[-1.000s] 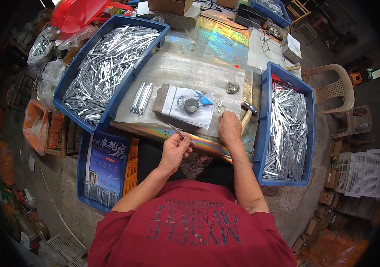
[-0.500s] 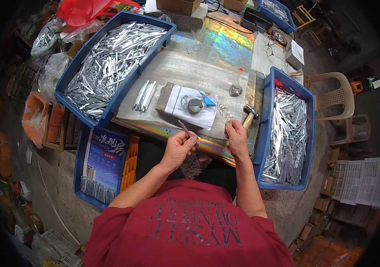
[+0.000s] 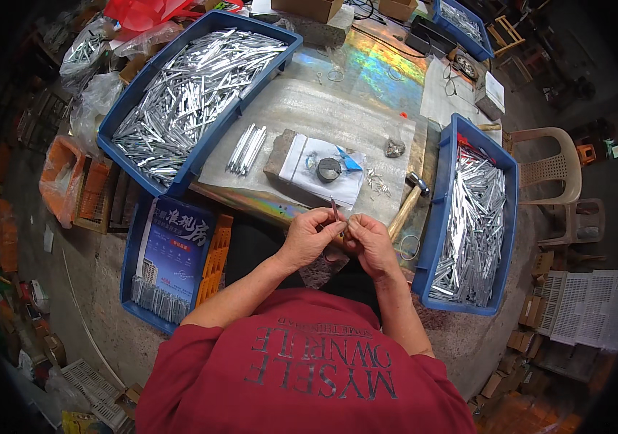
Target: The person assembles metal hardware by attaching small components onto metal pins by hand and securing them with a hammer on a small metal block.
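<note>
Silver strip (image 3: 335, 210), thin and short, stands pinched between both hands at the near edge of the surface (image 3: 309, 108): the left hand (image 3: 310, 235) and right hand (image 3: 368, 240) are pressed together, fingers clamped on it. It looks like a fitting step; the next move likely calls for a steady, fine grip. A blue printed box (image 3: 173, 253) lies at the left, below a blue bin (image 3: 179, 145); a white sheet (image 3: 327, 173) lies mid-surface.
</note>
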{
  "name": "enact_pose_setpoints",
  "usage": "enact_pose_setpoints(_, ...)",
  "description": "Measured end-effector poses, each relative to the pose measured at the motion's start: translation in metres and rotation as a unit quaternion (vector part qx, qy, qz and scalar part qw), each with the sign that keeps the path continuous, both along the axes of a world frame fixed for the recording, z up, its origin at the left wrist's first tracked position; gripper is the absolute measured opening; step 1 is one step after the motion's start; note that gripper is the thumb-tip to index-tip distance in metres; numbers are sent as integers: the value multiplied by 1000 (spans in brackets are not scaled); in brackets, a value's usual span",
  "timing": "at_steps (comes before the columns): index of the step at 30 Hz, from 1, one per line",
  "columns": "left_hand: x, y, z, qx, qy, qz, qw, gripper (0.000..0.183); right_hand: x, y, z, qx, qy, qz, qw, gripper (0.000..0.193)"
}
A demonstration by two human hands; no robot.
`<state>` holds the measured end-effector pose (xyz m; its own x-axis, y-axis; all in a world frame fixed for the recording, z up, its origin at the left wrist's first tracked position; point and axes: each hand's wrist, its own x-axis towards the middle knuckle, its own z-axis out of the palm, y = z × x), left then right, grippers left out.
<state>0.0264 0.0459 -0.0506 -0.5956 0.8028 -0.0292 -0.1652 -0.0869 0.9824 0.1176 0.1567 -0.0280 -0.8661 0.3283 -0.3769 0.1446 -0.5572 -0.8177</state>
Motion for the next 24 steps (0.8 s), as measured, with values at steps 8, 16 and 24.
enact_pose_setpoints(8, -2, -5, 3, -10, -6, -10, 1000, 7, -1, -3, -4, -63, -23, 16, 998, 14)
enact_pose_setpoints(16, -4, -7, 4, -6, 19, -40, 999, 8, -2, -5, -2, -100, -39, 27, 994, 16)
enact_pose_setpoints(24, 1, -6, -6, 47, -135, -48, 989, 10, -2, -11, -3, -105, -25, 11, 994, 15)
